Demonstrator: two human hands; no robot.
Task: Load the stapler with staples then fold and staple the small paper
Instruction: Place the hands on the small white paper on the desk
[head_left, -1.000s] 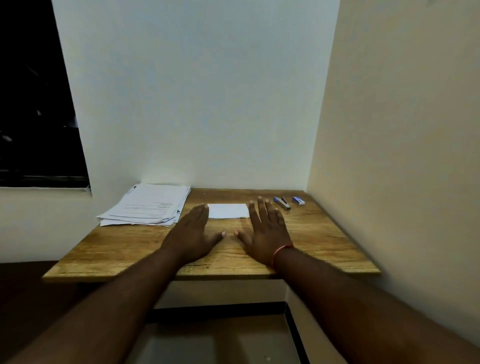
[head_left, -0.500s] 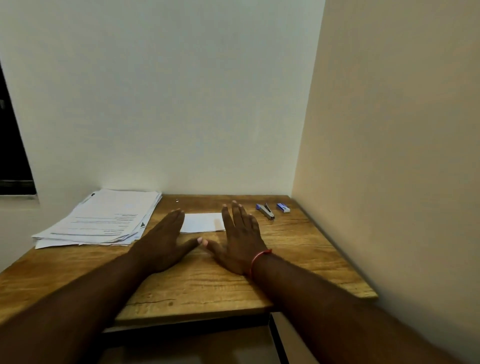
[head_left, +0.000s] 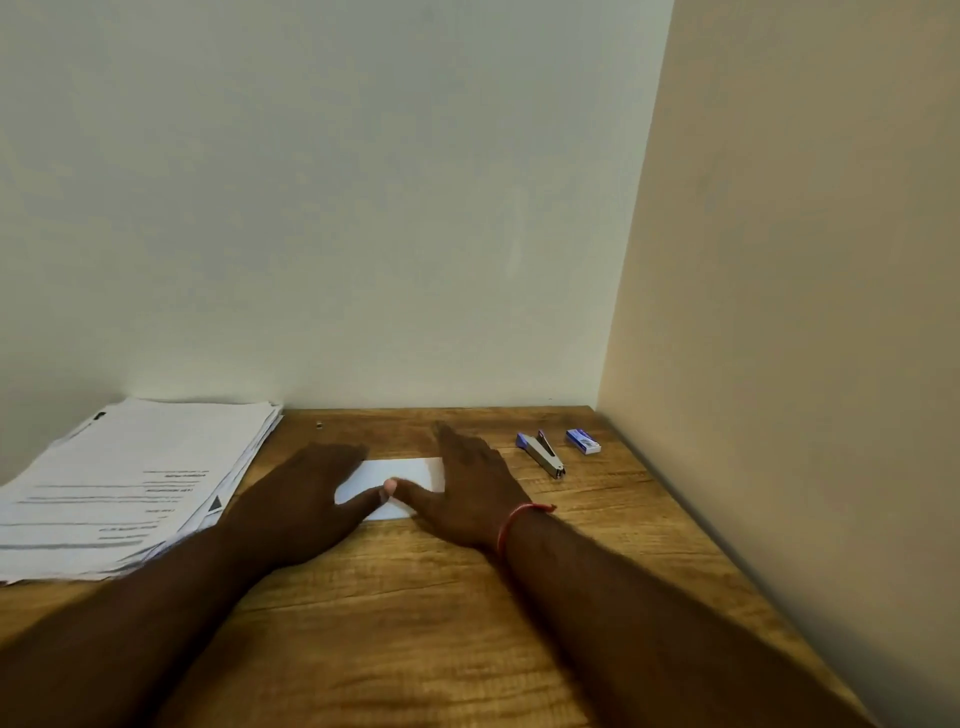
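**What the view does not let you see**

Your left hand (head_left: 306, 499) covers the left end of the small paper (head_left: 400, 480), and your right hand (head_left: 467, 493) covers part of its right side, so only the middle shows, around your two thumbs. The fingers (head_left: 343, 453) of the left hand are blurred. The stack of printed sheets (head_left: 130, 483) is cut by the left edge, and its lines of text are too blurred to read. A tiny dark thing (head_left: 319, 425) lies near the back wall; you cannot tell what it is. The print on the staple box (head_left: 583, 441) is too small to read. Whether the stapler (head_left: 543, 452) has staples inside is hidden. The table (head_left: 415, 623) and both your forearms run out at the bottom edge.
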